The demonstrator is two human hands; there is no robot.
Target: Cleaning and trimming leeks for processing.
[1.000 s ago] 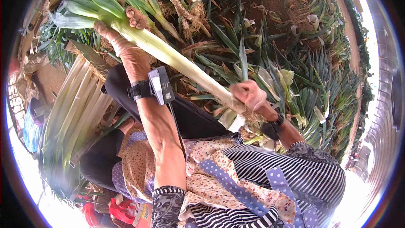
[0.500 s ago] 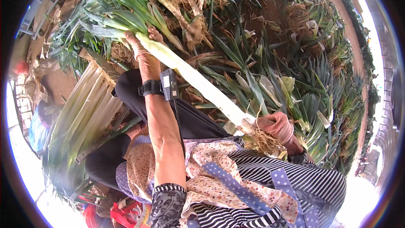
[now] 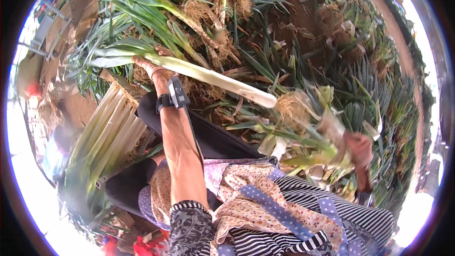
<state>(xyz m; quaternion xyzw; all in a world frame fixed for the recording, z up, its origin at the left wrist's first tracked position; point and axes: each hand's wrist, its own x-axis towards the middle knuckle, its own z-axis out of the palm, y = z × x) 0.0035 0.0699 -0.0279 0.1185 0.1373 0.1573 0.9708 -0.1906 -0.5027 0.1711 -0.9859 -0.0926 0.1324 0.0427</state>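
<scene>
My left hand point(image 3: 160, 72) is wrapped round the leek point(image 3: 218, 79) where leaves meet shaft; for clean stripping, I judge a firm but uncrushing hold best, with any pull running along the stem. Its long axis slants across me: green leaves point(image 3: 113, 55) fan out left of my grip, the pale shaft runs right and slightly bodyward to its white end. Farther right, my right hand point(image 3: 359, 149) blurs; I cannot tell its hold.

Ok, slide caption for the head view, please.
Left hand grips a leek; right hand, motion-blurred, is apart from it.
</scene>
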